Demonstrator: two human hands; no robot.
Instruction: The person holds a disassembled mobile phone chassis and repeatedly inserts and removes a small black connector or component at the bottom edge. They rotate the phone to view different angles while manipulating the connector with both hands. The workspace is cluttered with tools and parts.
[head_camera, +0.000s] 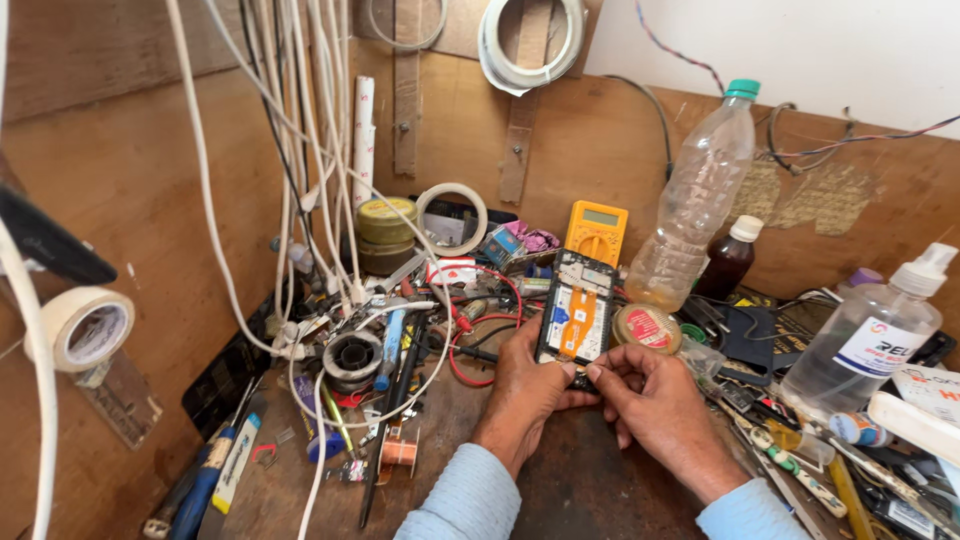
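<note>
Holding an opened phone (576, 312) upright between them, the person's two hands meet over a dark, cluttered workbench (585, 480). The left hand (522, 385) wraps the phone's left edge, thumb laid up along that side and the other fingers curled behind it, so its grip is closed on the phone. The right hand (655, 400) pinches the phone's lower right corner with thumb and forefinger drawn narrow together, the remaining fingers folded loosely under. The phone's back is off, showing an orange flex strip and dark board parts, and it stands just above both sets of fingertips. Just beyond the right fingers lies a round flat tin (647, 327) with a red label, nearly touching the phone's right edge. Farther past the fingertips a yellow multimeter (596, 232) leans against the wooden back wall, and a clear plastic bottle (697, 200) with a green cap stands to its right beside a small brown bottle (728, 260). Left of the left hand's fingers red wires (470, 345) loop across the bench, near a solder spool (352, 355) and a small copper wire coil (399, 452). Well to the right of the right hand sits a clear pump bottle (875, 335)
</note>
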